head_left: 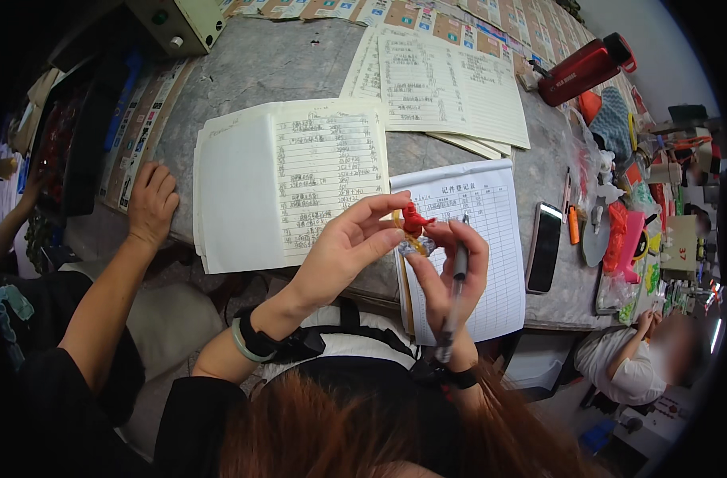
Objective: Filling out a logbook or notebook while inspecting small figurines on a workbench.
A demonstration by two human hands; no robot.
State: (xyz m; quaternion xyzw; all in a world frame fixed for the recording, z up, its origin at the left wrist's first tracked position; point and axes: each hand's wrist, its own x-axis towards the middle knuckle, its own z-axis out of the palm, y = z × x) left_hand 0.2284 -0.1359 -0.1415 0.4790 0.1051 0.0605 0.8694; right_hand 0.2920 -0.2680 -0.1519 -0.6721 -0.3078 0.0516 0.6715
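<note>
Grey stone counter (299,64) carries lined record sheets (327,171). Another person's hand (152,203) rests at its left edge. My left hand (347,243) pinches a small red figure (413,219) above the form (best held steady), and my right hand (451,267) grips a pen (456,287) while touching it. Its clear wrapper is hard to make out.

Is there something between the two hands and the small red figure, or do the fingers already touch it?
Nothing visible stands between. The left hand and right hand both pinch the small red figure directly above the ruled form; the right hand also holds a pen.
</note>
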